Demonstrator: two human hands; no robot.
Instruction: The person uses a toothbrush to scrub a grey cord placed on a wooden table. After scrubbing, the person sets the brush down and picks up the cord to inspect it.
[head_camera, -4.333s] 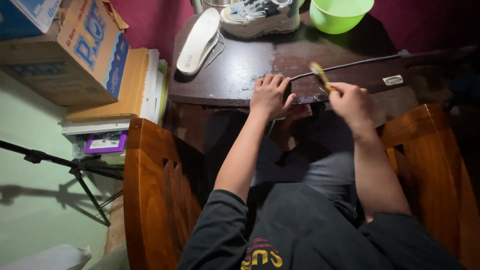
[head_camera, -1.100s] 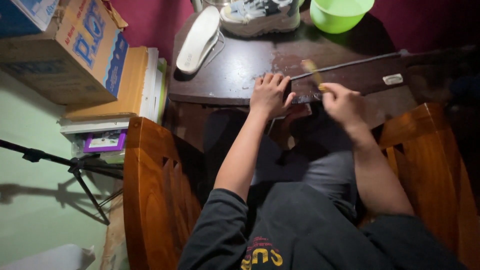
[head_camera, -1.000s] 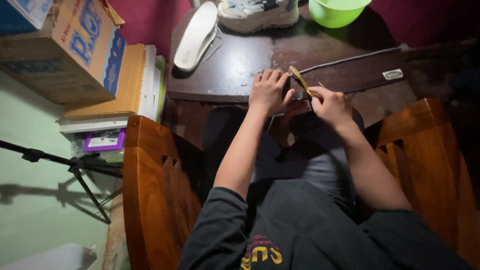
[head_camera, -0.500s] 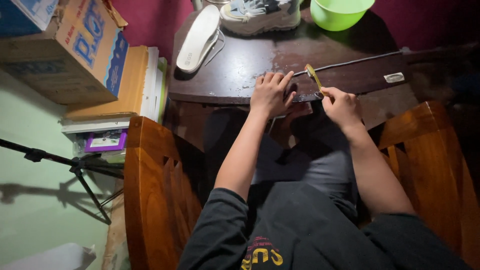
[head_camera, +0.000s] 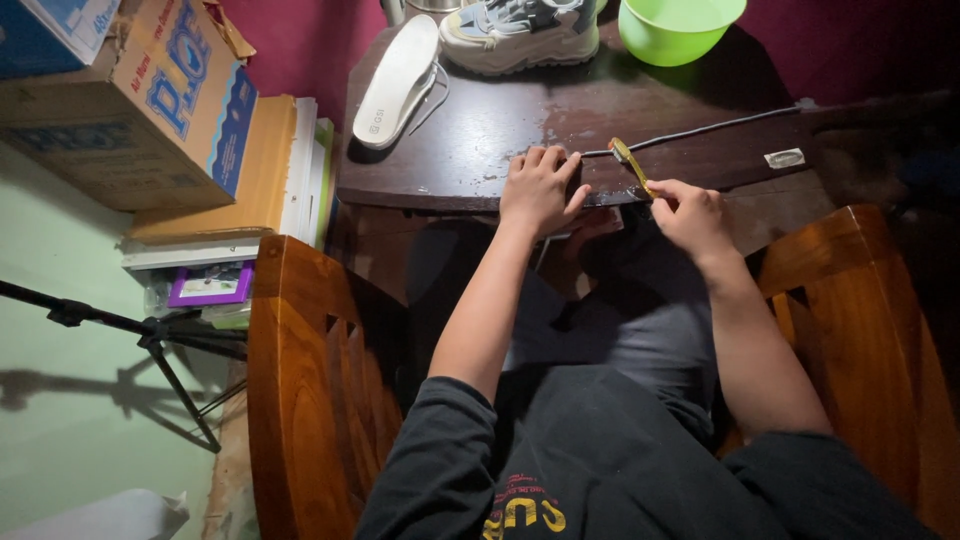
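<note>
Left hand (head_camera: 538, 187): flat, fingers spread on dark wooden table (head_camera: 470, 130). Right hand (head_camera: 690, 212): clamped on small yellow-handled brush (head_camera: 630, 163) (bristles blurred), near table edge.

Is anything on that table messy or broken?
Yes. The white shoe insole lies out of the grey sneaker, hanging over the dark wooden table edge. Pale worn patches mark the tabletop near the left hand.

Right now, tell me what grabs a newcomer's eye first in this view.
First the two hands at the near edge of the dark wooden table: the left hand presses flat on a shoelace stretched across it, and the right hand holds a small yellow brush against the lace. Behind them sit a white insole, a grey sneaker and a bright green bowl.
</note>
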